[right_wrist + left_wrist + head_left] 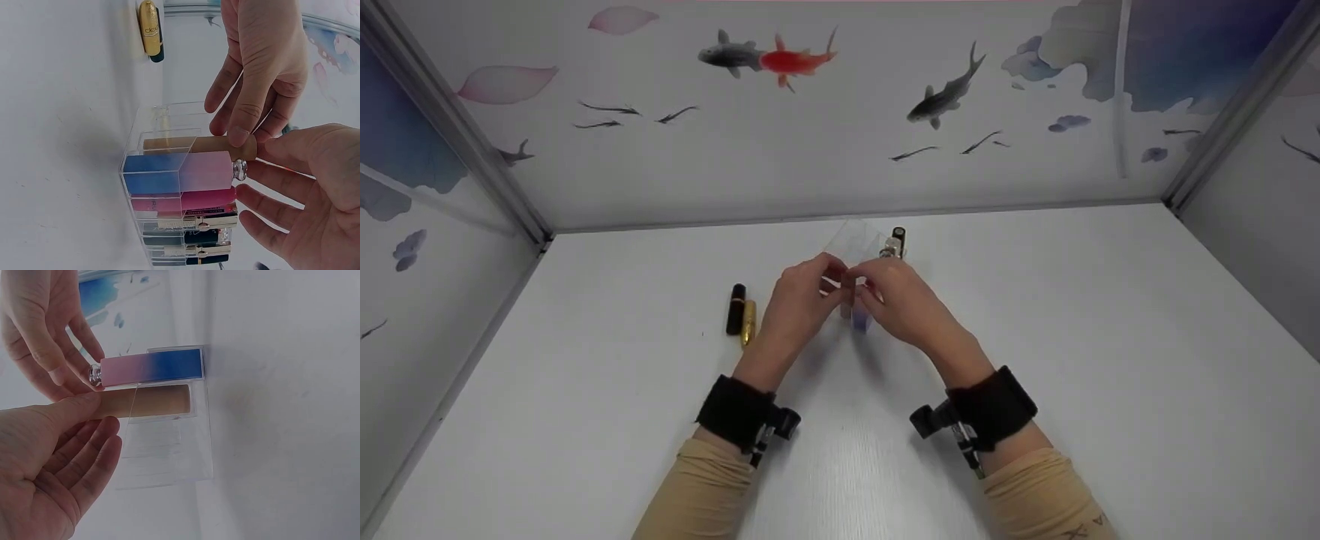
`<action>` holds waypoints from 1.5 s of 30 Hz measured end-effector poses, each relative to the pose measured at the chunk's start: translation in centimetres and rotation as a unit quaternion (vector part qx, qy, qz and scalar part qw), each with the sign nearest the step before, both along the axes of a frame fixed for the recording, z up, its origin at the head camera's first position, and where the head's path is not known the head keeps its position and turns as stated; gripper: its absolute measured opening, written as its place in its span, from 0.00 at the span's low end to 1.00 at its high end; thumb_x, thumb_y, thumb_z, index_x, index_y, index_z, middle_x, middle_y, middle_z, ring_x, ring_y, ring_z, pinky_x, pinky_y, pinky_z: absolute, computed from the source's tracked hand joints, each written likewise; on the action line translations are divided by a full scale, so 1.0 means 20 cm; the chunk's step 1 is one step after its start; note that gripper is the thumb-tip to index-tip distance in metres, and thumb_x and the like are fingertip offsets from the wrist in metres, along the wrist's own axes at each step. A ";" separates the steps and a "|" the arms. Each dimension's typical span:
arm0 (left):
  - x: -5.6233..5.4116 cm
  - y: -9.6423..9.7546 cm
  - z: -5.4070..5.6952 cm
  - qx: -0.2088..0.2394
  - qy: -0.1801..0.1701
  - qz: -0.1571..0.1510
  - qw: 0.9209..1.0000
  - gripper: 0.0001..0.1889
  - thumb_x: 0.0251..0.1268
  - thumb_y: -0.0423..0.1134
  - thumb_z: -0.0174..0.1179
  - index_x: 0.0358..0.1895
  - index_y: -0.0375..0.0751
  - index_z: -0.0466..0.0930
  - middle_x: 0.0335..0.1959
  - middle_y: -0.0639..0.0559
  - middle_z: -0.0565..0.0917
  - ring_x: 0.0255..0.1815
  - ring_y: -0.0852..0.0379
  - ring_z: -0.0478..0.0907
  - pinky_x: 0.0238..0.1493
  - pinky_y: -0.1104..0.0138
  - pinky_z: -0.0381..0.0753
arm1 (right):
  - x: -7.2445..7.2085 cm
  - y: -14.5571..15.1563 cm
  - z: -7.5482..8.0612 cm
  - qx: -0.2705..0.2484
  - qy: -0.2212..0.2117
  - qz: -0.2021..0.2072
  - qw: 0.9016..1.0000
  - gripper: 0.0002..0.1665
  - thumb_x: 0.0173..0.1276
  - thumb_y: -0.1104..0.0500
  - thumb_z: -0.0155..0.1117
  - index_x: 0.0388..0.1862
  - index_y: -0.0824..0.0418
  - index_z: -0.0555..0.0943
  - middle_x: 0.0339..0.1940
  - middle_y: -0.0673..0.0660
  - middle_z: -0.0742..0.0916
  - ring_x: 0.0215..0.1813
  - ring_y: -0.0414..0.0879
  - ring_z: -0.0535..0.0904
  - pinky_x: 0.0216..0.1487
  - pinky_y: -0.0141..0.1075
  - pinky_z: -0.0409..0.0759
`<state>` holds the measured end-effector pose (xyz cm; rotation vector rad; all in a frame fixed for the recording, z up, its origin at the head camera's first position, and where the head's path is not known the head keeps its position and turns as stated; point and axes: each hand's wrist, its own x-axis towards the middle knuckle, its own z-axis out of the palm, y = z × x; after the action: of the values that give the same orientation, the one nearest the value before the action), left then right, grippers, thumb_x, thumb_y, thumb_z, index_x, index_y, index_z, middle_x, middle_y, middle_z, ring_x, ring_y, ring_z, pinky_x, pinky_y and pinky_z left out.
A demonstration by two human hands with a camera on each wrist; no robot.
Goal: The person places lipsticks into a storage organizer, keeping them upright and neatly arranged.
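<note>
My left hand (34,455) pinches a plain tan cosmetic tube (157,400) whose lower part sits in a slot of a clear plastic lipstick holder (163,467). In the right wrist view, my left thumb lies along that tube. My right hand (315,202) is at the tube's upper end, with one fingertip touching it and the other fingers loosely extended. Beside the tan tube stands a pink-and-blue lipstick (185,171) with a clear knob on top. A bright pink tube (208,198) and several gold and dark lipsticks fill slots farther along.
Left of the hands, a black lipstick (736,309) and a gold lipstick (748,322) lie on the white table (585,390). A back wall (810,150) with painted fish rises behind the holder, and side walls border the table.
</note>
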<state>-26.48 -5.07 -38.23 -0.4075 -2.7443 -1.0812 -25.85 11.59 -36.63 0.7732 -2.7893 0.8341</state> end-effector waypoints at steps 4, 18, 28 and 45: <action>0.00 0.00 0.00 -0.005 -0.002 0.003 1.000 0.13 0.65 0.38 0.67 0.52 0.45 0.80 0.47 0.50 0.88 0.46 0.57 0.87 0.50 0.66 0.86 | 0.00 0.00 0.00 -0.001 -0.002 0.006 1.000 0.16 0.75 0.64 0.56 0.57 0.67 0.82 0.56 0.63 0.87 0.63 0.57 0.79 0.68 0.51 0.75; 0.01 -0.02 0.01 -0.011 -0.005 -0.013 1.000 0.15 0.67 0.36 0.65 0.55 0.44 0.79 0.49 0.49 0.87 0.49 0.55 0.86 0.53 0.64 0.85 | -0.01 0.00 -0.02 -0.008 0.007 0.015 1.000 0.16 0.74 0.66 0.55 0.57 0.65 0.82 0.54 0.60 0.88 0.60 0.55 0.81 0.65 0.50 0.76; 0.03 -0.20 0.08 -0.042 0.036 0.017 0.998 0.17 0.66 0.36 0.66 0.57 0.44 0.79 0.50 0.47 0.86 0.48 0.53 0.86 0.52 0.61 0.85 | 0.01 -0.02 -0.02 -0.038 0.071 0.011 0.997 0.17 0.74 0.65 0.57 0.59 0.64 0.80 0.55 0.61 0.86 0.56 0.55 0.79 0.59 0.47 0.80; 0.09 -0.49 0.11 -0.183 -0.153 0.102 0.966 0.13 0.68 0.46 0.63 0.37 0.38 0.81 0.31 0.47 0.84 0.27 0.55 0.75 0.26 0.68 0.70 | 0.07 -0.21 -0.05 -0.075 0.070 0.095 0.990 0.17 0.72 0.68 0.59 0.58 0.63 0.80 0.53 0.58 0.87 0.52 0.50 0.85 0.55 0.42 0.84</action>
<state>-24.66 -14.89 -36.02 0.0058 -3.1782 -0.6295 -24.55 7.37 -37.72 1.0385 -2.5256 0.9665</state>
